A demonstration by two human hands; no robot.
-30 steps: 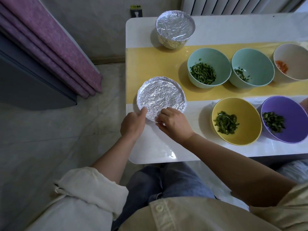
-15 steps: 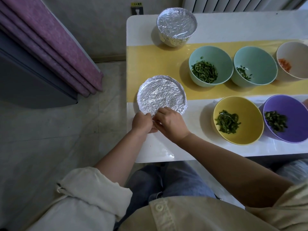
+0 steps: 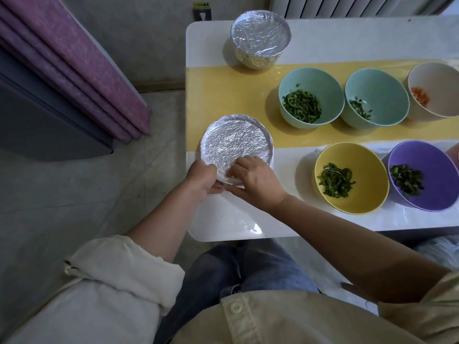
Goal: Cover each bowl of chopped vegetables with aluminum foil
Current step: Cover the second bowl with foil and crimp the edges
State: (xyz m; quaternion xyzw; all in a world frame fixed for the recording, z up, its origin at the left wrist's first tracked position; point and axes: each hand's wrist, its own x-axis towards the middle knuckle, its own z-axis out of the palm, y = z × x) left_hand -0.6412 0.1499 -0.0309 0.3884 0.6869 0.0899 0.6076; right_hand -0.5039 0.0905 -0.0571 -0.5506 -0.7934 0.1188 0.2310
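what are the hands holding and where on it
The near foil-covered bowl, by its near rim: the left hand grips the near-left edge, the right hand the foil edge beside it.

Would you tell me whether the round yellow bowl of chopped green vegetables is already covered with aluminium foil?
No, the round yellow bowl stands uncovered, its chopped green vegetables plainly visible.

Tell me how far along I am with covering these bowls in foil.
Done: the far foil-covered bowl at the back of the table looks fully wrapped.
In hand: the near foil-covered bowl; the left hand and right hand pinch along its near rim.
Left: five open bowls, namely the left teal bowl, right teal bowl, white bowl, yellow bowl and purple bowl.
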